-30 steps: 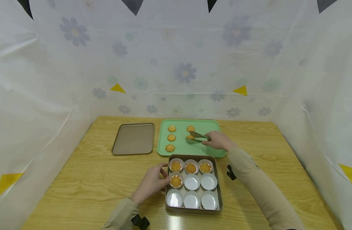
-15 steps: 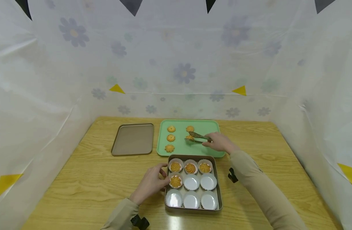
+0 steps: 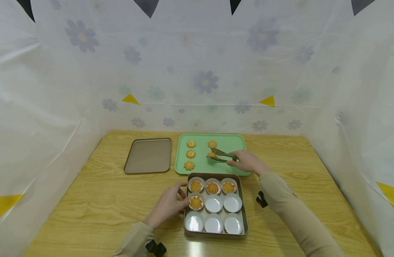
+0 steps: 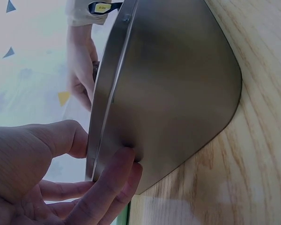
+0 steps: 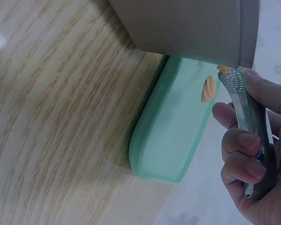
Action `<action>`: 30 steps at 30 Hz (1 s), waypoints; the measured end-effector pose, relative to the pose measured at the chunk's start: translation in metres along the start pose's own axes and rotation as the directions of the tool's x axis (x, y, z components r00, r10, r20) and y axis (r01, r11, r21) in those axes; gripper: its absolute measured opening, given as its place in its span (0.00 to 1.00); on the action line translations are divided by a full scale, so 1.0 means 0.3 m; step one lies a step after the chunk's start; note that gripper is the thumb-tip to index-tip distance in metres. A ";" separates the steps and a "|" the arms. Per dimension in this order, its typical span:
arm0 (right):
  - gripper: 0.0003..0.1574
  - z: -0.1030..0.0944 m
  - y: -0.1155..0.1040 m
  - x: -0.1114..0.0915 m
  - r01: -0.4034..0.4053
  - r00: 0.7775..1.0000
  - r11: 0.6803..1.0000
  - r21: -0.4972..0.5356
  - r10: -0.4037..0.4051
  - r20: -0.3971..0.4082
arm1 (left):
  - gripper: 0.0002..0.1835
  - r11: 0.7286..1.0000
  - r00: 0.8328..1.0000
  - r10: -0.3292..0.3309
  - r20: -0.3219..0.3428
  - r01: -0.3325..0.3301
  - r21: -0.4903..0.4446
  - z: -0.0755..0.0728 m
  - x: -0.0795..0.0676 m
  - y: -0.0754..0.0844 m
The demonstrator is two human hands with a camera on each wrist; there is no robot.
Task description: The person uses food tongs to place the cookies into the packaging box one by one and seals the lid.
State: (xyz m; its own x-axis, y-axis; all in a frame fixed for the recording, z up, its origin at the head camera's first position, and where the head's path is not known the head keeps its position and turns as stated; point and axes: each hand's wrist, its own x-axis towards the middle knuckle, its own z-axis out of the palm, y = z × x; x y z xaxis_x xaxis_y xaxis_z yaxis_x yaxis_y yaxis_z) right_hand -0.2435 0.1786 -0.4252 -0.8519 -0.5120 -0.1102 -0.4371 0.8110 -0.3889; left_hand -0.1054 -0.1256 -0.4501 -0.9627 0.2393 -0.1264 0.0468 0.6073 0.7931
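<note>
My right hand [image 3: 247, 161] holds metal tongs [image 3: 224, 154] with perforated ends over the green tray [image 3: 232, 142]. The tong ends stand apart on either side of a golden cookie [image 3: 212, 155]. At the front, my left hand [image 3: 169, 205] grips the left wall of a deep brown baking tin [image 3: 215, 236]; in the left wrist view its thumb is at the rim and its fingers [image 4: 113, 176] lie against the outer wall. Inside the tin sit rows of white paper cups [image 3: 214, 203]. Swirled cookies [image 3: 212, 188] fill the back row and the middle-left cup; the other cups hold nothing.
Three cookies [image 3: 190, 154] stand in a column on the green tray's left, and another cookie [image 3: 212, 144] lies behind the tongs. A flat brown tray [image 3: 148, 156] rests left of the green one. A flowered sheet [image 3: 203, 64] hangs behind the wooden table [image 3: 103, 200].
My right hand has shifted slightly nearer, and the tongs have turned a little around the same cookie. The left hand and the tin keep their places.
</note>
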 end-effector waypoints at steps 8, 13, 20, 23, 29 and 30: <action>0.31 0.001 0.008 -0.013 0.026 0.999 1.000 -0.008 -0.026 -0.020 | 0.35 0.999 1.000 -0.014 0.005 0.014 -0.031 0.001 -0.004 0.006; 0.30 0.001 0.011 -0.022 0.037 0.999 0.999 0.007 -0.037 -0.028 | 0.35 0.999 1.000 -0.006 0.006 0.006 -0.035 0.002 -0.006 0.010; 0.30 0.003 0.008 -0.040 0.050 0.998 0.999 0.002 -0.050 -0.037 | 0.35 0.999 1.000 -0.014 0.010 0.014 -0.029 0.000 -0.006 0.011; 0.30 0.000 0.003 -0.047 0.066 0.997 0.998 0.003 -0.066 -0.045 | 0.35 1.000 1.000 -0.010 0.006 0.011 -0.014 -0.003 -0.007 0.011; 0.29 -0.003 -0.009 -0.059 0.090 0.994 0.996 0.000 -0.090 -0.057 | 0.34 1.000 1.000 -0.003 0.000 0.003 -0.014 -0.002 -0.007 0.009; 0.29 -0.005 -0.011 -0.063 0.090 0.994 0.996 0.000 -0.089 -0.057 | 0.34 1.000 1.000 -0.004 0.000 0.004 -0.017 -0.001 -0.006 0.008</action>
State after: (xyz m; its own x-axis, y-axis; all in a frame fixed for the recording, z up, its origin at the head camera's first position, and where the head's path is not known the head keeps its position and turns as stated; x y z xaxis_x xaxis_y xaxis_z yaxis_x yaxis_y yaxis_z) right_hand -0.2262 0.1860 -0.4205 -0.8243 -0.5657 -0.0231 -0.5116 0.7618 -0.3974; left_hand -0.1036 -0.1247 -0.4478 -0.9628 0.2369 -0.1300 0.0381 0.5953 0.8026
